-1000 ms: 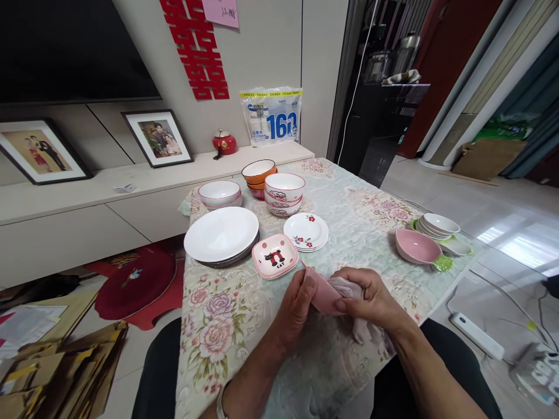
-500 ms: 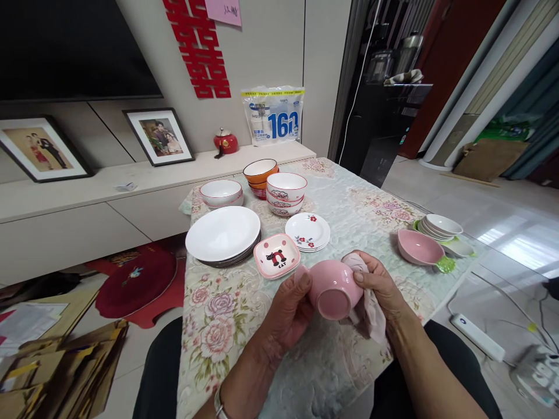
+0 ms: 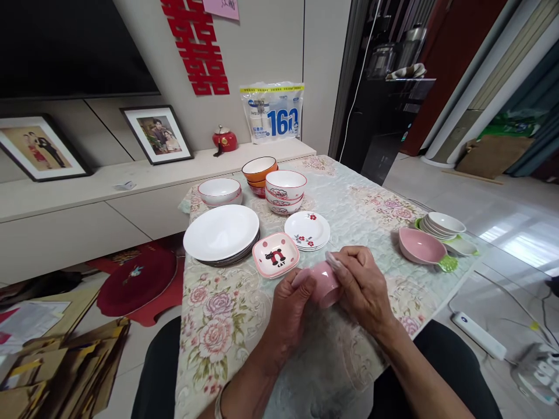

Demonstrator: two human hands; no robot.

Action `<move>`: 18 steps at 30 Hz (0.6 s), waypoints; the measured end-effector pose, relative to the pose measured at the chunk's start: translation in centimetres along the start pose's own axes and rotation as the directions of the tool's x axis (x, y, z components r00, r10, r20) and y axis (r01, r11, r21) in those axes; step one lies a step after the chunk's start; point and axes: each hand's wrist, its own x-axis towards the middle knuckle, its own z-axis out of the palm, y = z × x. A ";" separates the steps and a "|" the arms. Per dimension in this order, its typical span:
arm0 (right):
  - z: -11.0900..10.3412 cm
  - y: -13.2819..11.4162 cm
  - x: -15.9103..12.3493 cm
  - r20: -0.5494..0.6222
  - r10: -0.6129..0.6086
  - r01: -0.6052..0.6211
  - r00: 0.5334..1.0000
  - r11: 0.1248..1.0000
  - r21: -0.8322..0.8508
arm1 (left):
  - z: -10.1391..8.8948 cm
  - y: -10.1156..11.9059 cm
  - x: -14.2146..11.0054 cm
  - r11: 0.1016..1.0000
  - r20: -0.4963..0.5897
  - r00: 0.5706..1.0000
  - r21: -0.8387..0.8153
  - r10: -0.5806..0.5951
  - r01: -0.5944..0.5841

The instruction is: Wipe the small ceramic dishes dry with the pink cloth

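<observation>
A small glossy pink bowl (image 3: pixel 324 285) is held above the near part of the table, tilted on its side. My left hand (image 3: pixel 292 302) grips its left end, thumb on top. My right hand (image 3: pixel 364 288) is closed over the bowl's right side with a pale pink cloth (image 3: pixel 334 262) pressed against the rim; most of the cloth is hidden by the fingers. Just beyond the hands lies a square cat-pattern dish (image 3: pixel 276 256). Beside it is a stack of small flowered plates (image 3: pixel 307 230).
Large white plates (image 3: pixel 222 233) are stacked at the left, with white bowls (image 3: pixel 219 192), orange bowls (image 3: pixel 259 170) and red-rimmed bowls (image 3: pixel 286 189) behind. At the right edge sit another pink bowl (image 3: pixel 421 245) and stacked small white bowls (image 3: pixel 443 224). A flowered cloth covers the table (image 3: pixel 218 326).
My right hand has moved leftward over the bowl's right side, bunching the cloth that hung down before. The bowl has turned, so its round base no longer faces me.
</observation>
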 end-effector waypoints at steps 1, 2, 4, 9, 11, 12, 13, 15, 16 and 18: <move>0.0 -0.7 -0.1 0.017 -0.063 0.064 0.998 0.998 -0.024 | 0.0 0.1 0.0 1.000 0.009 1.000 0.020 -0.002 0.002; 0.0 -1.3 -0.1 0.044 -0.127 0.129 0.991 0.991 -0.038 | 0.0 0.2 -0.1 0.999 0.018 1.000 0.044 -0.003 0.002; 0.0 -1.7 0.0 0.088 -0.213 0.218 0.973 0.974 -0.055 | -0.1 0.2 -0.1 0.996 0.035 0.999 0.094 0.001 -0.004; 0.1 1.0 0.8 -0.046 -0.031 0.030 0.998 0.999 -0.039 | -0.6 -0.6 0.0 0.980 0.041 0.997 0.188 0.063 -0.070; 0.2 1.8 0.8 -0.072 0.009 -0.011 0.997 0.999 -0.030 | -0.9 -0.9 0.1 0.973 0.037 0.997 0.216 0.074 -0.080; 0.3 1.7 0.7 -0.084 -0.001 -0.002 0.996 0.999 -0.036 | -0.9 -0.9 0.1 0.972 0.038 0.997 0.222 0.072 -0.078; 0.3 1.4 0.5 -0.094 -0.031 0.026 0.995 0.998 -0.052 | -0.9 -0.8 0.1 0.972 0.041 0.997 0.221 0.066 -0.073; 0.4 0.2 0.2 -0.090 -0.124 0.115 0.988 0.988 -0.100 | -0.8 -0.5 0.1 0.975 0.055 0.997 0.212 0.053 -0.064; 0.4 -0.4 0.0 -0.068 -0.172 0.163 0.983 0.979 -0.121 | -0.6 -0.3 0.1 0.977 0.063 0.997 0.205 0.045 -0.057; 0.4 -1.1 0.0 -0.017 -0.233 0.229 0.972 0.964 -0.136 | -0.4 -0.1 0.0 0.979 0.074 0.997 0.197 0.033 -0.047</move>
